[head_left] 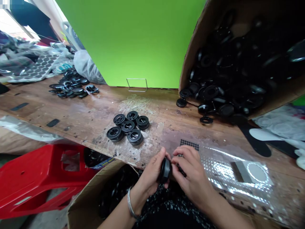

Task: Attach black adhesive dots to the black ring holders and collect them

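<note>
At the table's front edge, my left hand [152,171] is wrapped round a black round part [165,170] with a ridged rim, held on its side. Just right of it my right hand [190,168] has its fingers curled and pressed together, with something dark partly hidden between them. A sheet of small black dots [189,144] lies behind my right hand. Several black round parts [128,126] sit grouped on the wooden table [162,111], left of my hands.
A tipped carton [190,57] spills black parts at the right. Another pile [71,86] lies at the left, near a green panel [143,41]. Dotted clear film [219,168] and a small grey block [252,171] lie right. Below left are a red stool [47,178] and an open carton [83,203].
</note>
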`<state>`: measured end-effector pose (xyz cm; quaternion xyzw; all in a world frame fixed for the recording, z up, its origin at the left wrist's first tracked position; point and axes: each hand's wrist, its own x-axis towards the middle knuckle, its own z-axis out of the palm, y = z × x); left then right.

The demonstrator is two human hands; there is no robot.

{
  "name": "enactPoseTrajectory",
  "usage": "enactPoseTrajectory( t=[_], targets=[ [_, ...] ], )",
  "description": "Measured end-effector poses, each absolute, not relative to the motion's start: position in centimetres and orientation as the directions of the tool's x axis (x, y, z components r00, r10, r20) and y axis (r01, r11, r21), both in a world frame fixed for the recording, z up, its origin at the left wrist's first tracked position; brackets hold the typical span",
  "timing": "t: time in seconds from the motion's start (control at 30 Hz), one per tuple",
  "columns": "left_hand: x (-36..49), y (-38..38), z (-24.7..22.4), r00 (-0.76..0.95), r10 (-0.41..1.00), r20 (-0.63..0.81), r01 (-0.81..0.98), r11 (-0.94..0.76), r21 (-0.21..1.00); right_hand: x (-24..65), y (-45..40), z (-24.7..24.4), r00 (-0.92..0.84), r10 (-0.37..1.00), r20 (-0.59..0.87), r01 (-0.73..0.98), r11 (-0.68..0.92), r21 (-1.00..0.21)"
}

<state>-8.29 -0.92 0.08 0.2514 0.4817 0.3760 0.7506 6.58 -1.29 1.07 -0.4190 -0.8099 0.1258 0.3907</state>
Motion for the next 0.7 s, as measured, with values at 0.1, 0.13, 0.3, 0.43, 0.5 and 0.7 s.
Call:
enactPoseTrajectory(
  t=[0.1,0.13,0.3,0.43,0.5,0.7],
  targets=[
    [-8.7,-1.0,0.0,0.226,0.79,-0.569,-0.371,0.61,0.7,6.2,-3.0,0.7,-0.438,0.712,0.548,0.617,0.682,-0.393],
    [-8.8,-1.0,0.0,0.218,0.793,-0.569,-0.362,0.607,0.708,6.1,-3.6,0.6,-0.457,0.703,0.546,0.637,0.687,-0.351],
    [-8.8,-0.4,0.6,0.195,0.854,-0.483,-0.244,0.519,0.819,7.8,-3.8,0.6,-0.38,0.786,0.487,0.646,0.603,-0.469],
    [-8.4,0.2,0.8,0.171,0.887,-0.428,-0.248,0.459,0.853,12.5,-0.4,-0.9,-0.047,0.883,0.467,0.754,0.338,-0.564],
    [-8.2,0.4,0.8,0.179,0.887,-0.426,-0.275,0.461,0.844,14.5,1.3,-2.3,-0.046,0.924,0.38,0.861,0.23,-0.454],
    [-7.4,0.8,0.6,0.184,0.871,-0.456,-0.29,0.491,0.821,15.8,3.4,-4.7,-0.107,0.955,0.278,0.932,0.194,-0.305]
  ],
)
